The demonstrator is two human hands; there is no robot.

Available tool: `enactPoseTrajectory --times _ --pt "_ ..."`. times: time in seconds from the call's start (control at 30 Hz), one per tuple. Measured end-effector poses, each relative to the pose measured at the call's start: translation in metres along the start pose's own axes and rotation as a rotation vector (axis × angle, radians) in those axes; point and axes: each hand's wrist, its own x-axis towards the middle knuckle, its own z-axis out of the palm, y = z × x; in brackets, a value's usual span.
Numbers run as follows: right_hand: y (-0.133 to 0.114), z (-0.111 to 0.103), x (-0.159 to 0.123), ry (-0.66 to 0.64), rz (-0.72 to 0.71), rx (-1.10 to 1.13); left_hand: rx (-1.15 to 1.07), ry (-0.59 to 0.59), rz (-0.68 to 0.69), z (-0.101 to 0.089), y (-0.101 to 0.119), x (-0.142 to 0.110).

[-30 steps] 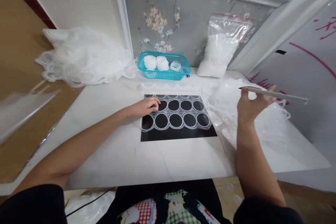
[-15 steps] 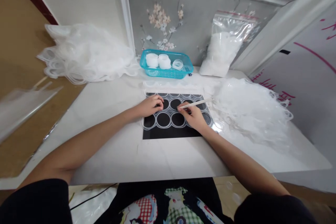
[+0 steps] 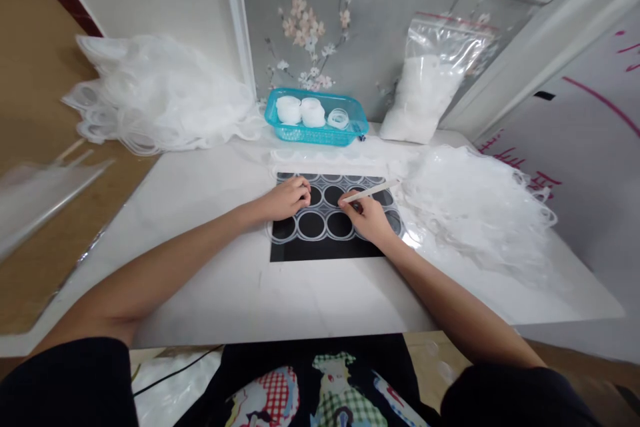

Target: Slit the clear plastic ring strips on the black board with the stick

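Observation:
A clear sheet of joined rings (image 3: 312, 225) lies over a black mat (image 3: 325, 251) in front of me. My right hand (image 3: 370, 217) grips a thin pale stick (image 3: 373, 191) like a pen, its free end sloping up to the right; the fingertips are low over the ring sheet. Across the left part of the sheet rests my left hand (image 3: 290, 198), fingers curled in and tips close together. Whether something small is between those fingertips is hidden.
Behind the mat stands a turquoise basket (image 3: 316, 135) with stacks of white rings. A zip bag (image 3: 425, 90) of white pieces leans on the wall. Piles of translucent ring sheets lie left (image 3: 165, 97) and right (image 3: 475, 203) on the white table (image 3: 225, 300).
The stick in my right hand stands slightly steeper. My left hand stays in nearly the same place on the sheet. The whole view has shifted slightly.

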Motion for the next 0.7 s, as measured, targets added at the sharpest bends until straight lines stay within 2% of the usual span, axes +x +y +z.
enactPoseTrajectory --times 0.2,0.7 --pt "0.0009 0.0012 -0.0005 0.01 0.004 0.011 0.059 0.022 -0.005 0.0073 -0.0019 -0.0007" --pt "0.002 0.0013 -0.0009 0.029 0.008 0.021 0.001 -0.015 0.026 0.0044 -0.0088 -0.004"
